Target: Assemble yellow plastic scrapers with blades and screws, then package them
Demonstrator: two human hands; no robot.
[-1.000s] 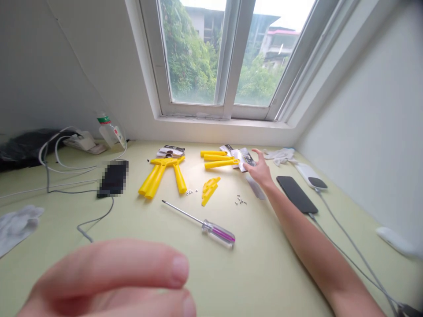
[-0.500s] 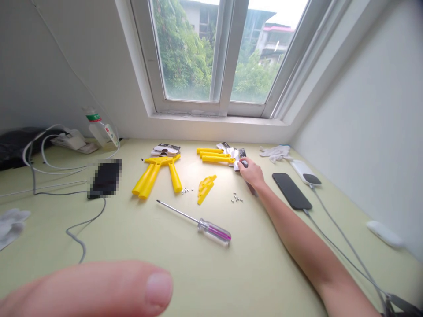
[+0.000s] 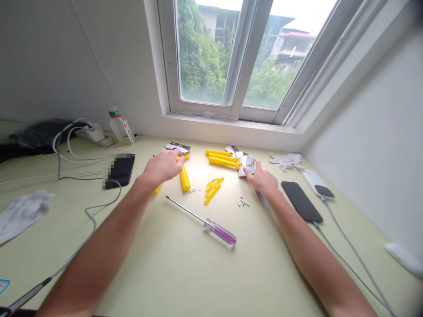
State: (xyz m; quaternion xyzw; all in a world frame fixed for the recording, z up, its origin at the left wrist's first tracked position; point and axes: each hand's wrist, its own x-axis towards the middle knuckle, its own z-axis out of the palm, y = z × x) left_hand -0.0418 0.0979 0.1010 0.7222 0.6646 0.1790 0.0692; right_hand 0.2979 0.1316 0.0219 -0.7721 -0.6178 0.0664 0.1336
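Observation:
My left hand (image 3: 165, 166) reaches over the yellow tubular pieces (image 3: 185, 178) at the back left. Its fingers curl down onto their upper end and hide part of them. At the back right my right hand (image 3: 263, 179) has thumb and fingers closed about a silver packet (image 3: 246, 165), partly hidden behind the hand. The packet touches the ends of three long yellow handles (image 3: 224, 161). Flat yellow plates (image 3: 213, 190) lie between the hands, with small nuts (image 3: 193, 190) to their left and several screws (image 3: 243, 202) to their right.
A screwdriver (image 3: 220, 233) with a clear and purple handle lies in front. Black phones (image 3: 300, 200) on cables lie at both sides. White gloves (image 3: 26, 213), a power bank (image 3: 317, 182), a bottle (image 3: 120, 127) and a power strip (image 3: 94, 133) stand or lie around.
My left hand has moved from the near left edge forward onto the yellow tubular pieces. My right hand stays at the packet, its fingers shifted. The view has turned slightly left.

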